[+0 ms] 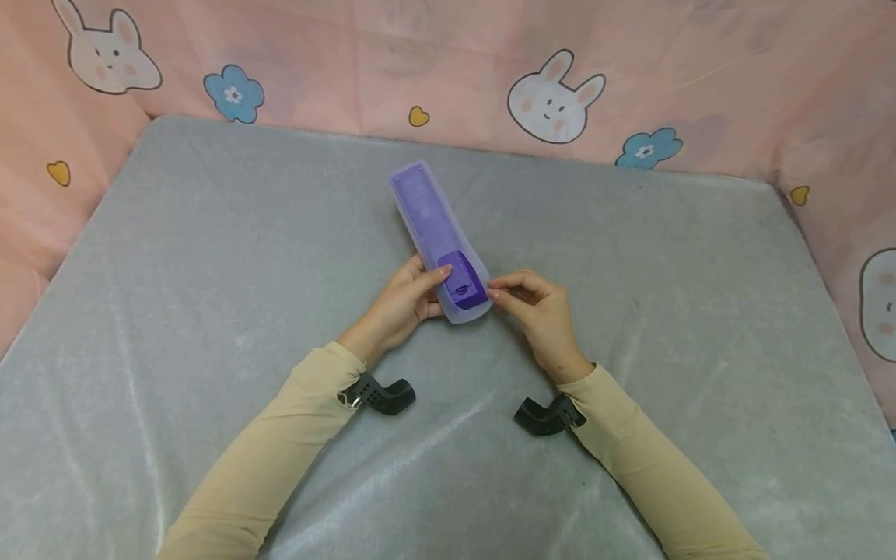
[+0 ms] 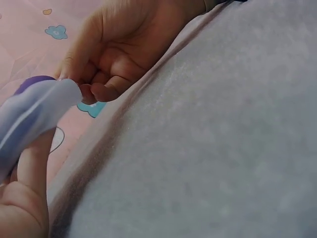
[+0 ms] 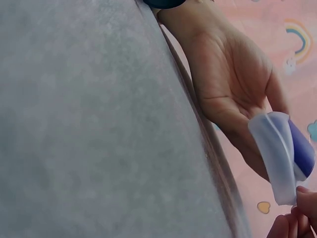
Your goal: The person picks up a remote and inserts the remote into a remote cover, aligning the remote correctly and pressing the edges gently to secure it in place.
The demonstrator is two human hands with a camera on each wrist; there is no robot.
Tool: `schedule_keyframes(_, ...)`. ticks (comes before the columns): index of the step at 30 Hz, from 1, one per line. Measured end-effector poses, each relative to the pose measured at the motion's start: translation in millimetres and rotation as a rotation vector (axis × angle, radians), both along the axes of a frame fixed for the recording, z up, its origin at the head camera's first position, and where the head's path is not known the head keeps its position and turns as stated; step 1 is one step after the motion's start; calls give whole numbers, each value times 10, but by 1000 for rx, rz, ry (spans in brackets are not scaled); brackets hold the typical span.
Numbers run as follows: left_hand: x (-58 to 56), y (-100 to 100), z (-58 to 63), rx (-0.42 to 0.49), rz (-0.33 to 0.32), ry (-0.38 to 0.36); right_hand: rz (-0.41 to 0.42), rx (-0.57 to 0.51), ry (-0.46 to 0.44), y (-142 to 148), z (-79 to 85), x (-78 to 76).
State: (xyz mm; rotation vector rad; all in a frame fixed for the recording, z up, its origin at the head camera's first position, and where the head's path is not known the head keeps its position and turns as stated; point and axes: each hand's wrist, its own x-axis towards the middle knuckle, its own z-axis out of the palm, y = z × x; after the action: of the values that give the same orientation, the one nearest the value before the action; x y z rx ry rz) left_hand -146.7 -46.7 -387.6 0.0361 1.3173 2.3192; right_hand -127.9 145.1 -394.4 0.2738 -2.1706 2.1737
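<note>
A long translucent lavender case [image 1: 428, 214] with a dark purple panel [image 1: 470, 299] near its close end is held over the middle of the table, slanting up and left in the head view. My left hand [image 1: 404, 299] grips its left side, the thumb lying on the purple panel and the fingers underneath. At the right edge of the close end, my right hand [image 1: 544, 311] pinches the rim between thumb and index finger. The right wrist view shows the whitish rim of the case [image 3: 275, 158] by those fingertips [image 3: 303, 196].
A grey cloth [image 1: 210, 272] covers the table. Behind and to both sides hangs a pink curtain [image 1: 315, 70] printed with rabbits, flowers and hearts. A black wrist mount [image 1: 385, 395] sits on the left sleeve, and another black mount [image 1: 546, 416] on the right sleeve.
</note>
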Motion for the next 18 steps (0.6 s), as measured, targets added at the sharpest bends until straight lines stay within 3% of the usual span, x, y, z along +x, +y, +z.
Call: schedule_keyframes(18,-7,-7,3,-8,-63,-8,-43,52,14,4,15,14)
